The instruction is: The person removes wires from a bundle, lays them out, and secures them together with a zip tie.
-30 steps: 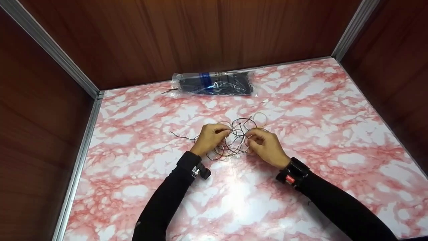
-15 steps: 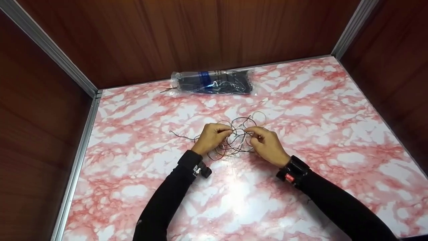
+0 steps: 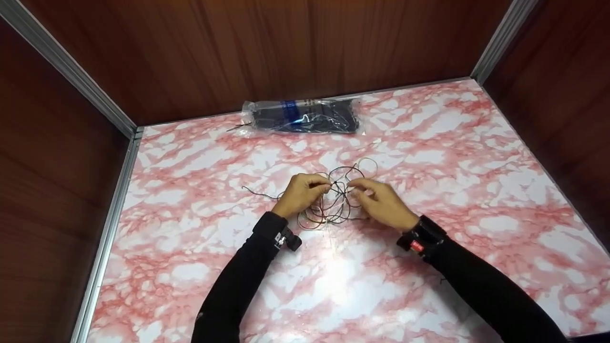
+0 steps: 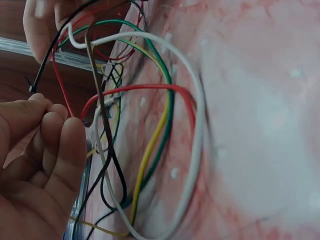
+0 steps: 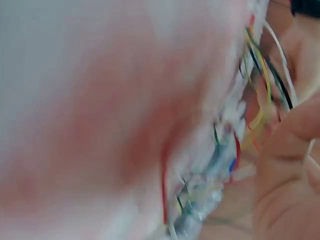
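Note:
In the head view both hands meet over a tangle of thin coloured wires (image 3: pixel 345 167) at the middle of the table. The left hand (image 3: pixel 302 193) pinches at the near end of a black cable tie (image 4: pixel 42 65), whose small head shows right at the fingertips in the left wrist view. Opposite it, the right hand (image 3: pixel 382 202) has index finger and thumb curled at the looped wires. White (image 4: pixel 201 115), green, yellow, red and brown loops gather by its fingers and hang between the hands. Part of the grip is hidden behind the right fingers.
A clear plastic bag (image 3: pixel 310 116) of black cable ties lies at the back edge, by the brown wall (image 3: pixel 305 52). One dark wire end (image 3: pixel 259 193) reaches out left of the hands. Metal rails frame the red and white marbled table (image 3: pixel 190 274).
The left hand has hardly moved. The right fingertips first came up and closer to the left ones, then the hand shifted slightly, and the wire loops between the hands moved.

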`<state>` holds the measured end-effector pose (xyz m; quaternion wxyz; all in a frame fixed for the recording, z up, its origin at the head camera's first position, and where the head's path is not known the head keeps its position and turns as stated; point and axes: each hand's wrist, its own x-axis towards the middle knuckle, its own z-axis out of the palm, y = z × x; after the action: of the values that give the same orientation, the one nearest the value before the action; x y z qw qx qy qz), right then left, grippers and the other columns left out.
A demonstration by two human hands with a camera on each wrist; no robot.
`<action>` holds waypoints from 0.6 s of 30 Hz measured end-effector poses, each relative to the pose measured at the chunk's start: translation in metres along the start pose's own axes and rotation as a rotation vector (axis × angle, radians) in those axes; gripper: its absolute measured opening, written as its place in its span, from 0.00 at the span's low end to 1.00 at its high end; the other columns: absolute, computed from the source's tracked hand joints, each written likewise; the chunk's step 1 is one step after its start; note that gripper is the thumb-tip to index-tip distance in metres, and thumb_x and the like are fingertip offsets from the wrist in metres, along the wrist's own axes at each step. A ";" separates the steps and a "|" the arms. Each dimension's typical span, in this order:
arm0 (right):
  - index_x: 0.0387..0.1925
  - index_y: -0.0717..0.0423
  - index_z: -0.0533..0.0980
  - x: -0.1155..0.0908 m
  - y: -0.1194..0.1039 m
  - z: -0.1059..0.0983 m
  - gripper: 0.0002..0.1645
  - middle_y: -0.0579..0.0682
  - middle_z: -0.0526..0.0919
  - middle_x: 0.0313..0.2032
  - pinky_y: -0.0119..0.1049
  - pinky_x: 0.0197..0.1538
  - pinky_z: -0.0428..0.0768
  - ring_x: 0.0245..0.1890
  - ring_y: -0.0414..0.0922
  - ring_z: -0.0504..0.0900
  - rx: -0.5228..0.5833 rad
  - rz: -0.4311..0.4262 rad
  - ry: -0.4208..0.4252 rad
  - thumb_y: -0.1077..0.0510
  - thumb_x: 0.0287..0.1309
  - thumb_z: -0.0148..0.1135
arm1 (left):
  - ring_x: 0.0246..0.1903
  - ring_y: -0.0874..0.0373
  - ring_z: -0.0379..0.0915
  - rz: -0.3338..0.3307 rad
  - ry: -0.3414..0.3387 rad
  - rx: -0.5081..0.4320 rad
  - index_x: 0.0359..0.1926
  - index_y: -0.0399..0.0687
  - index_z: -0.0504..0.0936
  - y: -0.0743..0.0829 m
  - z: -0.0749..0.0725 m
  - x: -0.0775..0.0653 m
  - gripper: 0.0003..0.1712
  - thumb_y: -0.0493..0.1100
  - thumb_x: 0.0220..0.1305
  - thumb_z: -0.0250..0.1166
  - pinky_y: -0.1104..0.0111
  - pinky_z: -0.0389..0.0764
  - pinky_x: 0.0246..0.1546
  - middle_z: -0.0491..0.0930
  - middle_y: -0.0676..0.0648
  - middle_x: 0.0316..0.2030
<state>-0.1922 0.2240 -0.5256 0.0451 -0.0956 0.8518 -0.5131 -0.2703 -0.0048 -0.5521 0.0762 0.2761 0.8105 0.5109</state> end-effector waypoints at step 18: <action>0.32 0.49 0.74 0.045 -0.016 -0.018 0.04 0.45 0.77 0.33 0.39 0.32 0.79 0.31 0.44 0.77 -0.677 -0.307 -0.051 0.61 0.63 0.57 | 0.33 0.61 0.78 0.022 -0.037 0.047 0.45 0.49 0.87 0.011 0.007 0.007 0.11 0.45 0.65 0.65 0.72 0.78 0.36 0.86 0.51 0.40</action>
<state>-0.2375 0.2229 -0.5024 -0.0455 -0.2442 0.9477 -0.2005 -0.2697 0.0081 -0.5449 0.0789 0.2963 0.8176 0.4873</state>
